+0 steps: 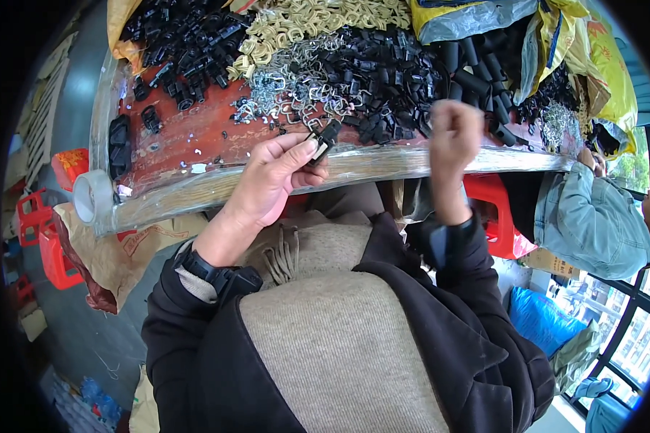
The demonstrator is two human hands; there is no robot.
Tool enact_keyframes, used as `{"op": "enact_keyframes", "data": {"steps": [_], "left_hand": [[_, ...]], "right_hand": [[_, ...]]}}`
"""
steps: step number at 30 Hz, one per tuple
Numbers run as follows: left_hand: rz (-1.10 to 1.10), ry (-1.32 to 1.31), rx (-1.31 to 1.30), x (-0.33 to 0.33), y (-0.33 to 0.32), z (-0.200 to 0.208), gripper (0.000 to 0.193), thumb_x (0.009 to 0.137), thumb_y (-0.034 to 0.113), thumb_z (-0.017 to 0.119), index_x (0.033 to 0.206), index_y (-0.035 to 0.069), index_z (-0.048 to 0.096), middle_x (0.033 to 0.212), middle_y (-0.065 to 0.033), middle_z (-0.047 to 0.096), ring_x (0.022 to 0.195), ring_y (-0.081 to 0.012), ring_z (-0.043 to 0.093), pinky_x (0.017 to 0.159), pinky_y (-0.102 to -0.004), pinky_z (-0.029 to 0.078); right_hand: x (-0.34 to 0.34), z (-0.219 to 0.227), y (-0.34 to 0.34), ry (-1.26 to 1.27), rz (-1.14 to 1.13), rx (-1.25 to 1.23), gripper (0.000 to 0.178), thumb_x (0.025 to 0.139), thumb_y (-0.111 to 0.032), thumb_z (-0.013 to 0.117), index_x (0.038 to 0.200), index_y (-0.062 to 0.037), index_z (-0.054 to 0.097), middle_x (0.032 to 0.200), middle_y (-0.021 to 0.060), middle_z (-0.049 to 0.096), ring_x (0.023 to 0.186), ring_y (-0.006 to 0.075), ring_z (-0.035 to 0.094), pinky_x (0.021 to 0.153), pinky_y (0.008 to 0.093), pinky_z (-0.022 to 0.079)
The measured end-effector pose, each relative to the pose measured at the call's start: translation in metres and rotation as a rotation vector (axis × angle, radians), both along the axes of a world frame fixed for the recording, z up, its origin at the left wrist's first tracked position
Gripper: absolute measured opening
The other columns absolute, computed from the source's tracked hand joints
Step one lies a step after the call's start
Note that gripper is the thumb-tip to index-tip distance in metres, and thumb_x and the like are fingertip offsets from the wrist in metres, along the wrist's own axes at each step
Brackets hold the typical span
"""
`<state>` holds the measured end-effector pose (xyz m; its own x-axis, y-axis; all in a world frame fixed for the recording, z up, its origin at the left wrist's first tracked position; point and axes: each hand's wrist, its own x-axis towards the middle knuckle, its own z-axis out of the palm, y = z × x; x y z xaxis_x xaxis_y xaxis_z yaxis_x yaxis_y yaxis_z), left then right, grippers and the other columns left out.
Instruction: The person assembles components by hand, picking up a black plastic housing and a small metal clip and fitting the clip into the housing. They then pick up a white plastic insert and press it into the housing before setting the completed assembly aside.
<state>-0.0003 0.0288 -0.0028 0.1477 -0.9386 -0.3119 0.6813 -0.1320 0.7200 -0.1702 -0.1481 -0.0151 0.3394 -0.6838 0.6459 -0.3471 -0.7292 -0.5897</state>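
Observation:
My left hand [285, 167] is closed on a small black plastic part [325, 141] with a pale strip along its side, holding it just over the table's near edge. To the right, my right hand [455, 133] is raised near the same edge, blurred by motion. Its fingers look curled in, and whatever may be between them cannot be made out. Beyond my left hand lies a heap of bent silvery metal hooks [289, 90]. Small black plastic pieces [383, 79] are piled beside it, in front of my right hand.
Cream-coloured rings [289, 29], black clip-like parts [188, 43] and black tubes [477, 68] crowd the red tabletop [188, 137]. A tape roll [92, 198] hangs at the left corner. Red stools [58, 252] stand left; another person in a denim jacket [592, 216] works at right.

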Motion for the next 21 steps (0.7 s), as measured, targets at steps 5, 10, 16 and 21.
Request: {"op": "enact_keyframes", "data": {"steps": [5,10,16,21], "left_hand": [[0.025,-0.037,0.011,-0.004,-0.008,0.001,0.018,0.080,0.016,0.053,0.088,0.000,0.054,0.074,-0.0027,0.056,0.065,-0.0078,0.054,0.060,-0.0195,0.047],[0.164,-0.010,0.098,-0.007,-0.007,0.006,0.023,0.077,0.014,0.057,0.095,0.000,0.053,0.072,-0.0012,0.055,0.061,-0.0065,0.052,0.055,-0.0168,0.044],[0.235,0.066,0.083,0.008,0.001,0.003,0.031,0.075,0.012,0.060,0.102,0.000,0.050,0.070,0.0003,0.054,0.059,-0.0056,0.051,0.054,-0.0160,0.043],[0.149,0.041,0.022,0.007,0.001,0.014,0.028,0.074,0.011,0.060,0.099,0.000,0.051,0.070,-0.0002,0.055,0.058,-0.0054,0.051,0.053,-0.0172,0.045]], "right_hand": [[-0.027,-0.029,-0.072,0.493,-0.380,0.025,0.027,0.069,-0.021,0.063,0.087,-0.0022,0.055,0.072,0.0086,0.052,0.062,0.0206,0.049,0.063,0.0303,0.041],[-0.016,-0.026,-0.062,0.543,-0.364,0.107,0.034,0.064,-0.020,0.066,0.091,-0.0025,0.053,0.077,0.0084,0.052,0.069,0.0190,0.050,0.067,0.0288,0.041],[0.007,0.023,-0.018,0.185,0.147,0.095,0.030,0.058,0.000,0.058,0.087,-0.0028,0.051,0.088,0.0106,0.048,0.083,0.0229,0.047,0.073,0.0298,0.038],[0.036,0.039,0.034,0.068,0.788,0.215,0.037,0.055,0.015,0.047,0.087,-0.0033,0.048,0.087,0.0071,0.044,0.079,0.0162,0.045,0.074,0.0244,0.036]]}}
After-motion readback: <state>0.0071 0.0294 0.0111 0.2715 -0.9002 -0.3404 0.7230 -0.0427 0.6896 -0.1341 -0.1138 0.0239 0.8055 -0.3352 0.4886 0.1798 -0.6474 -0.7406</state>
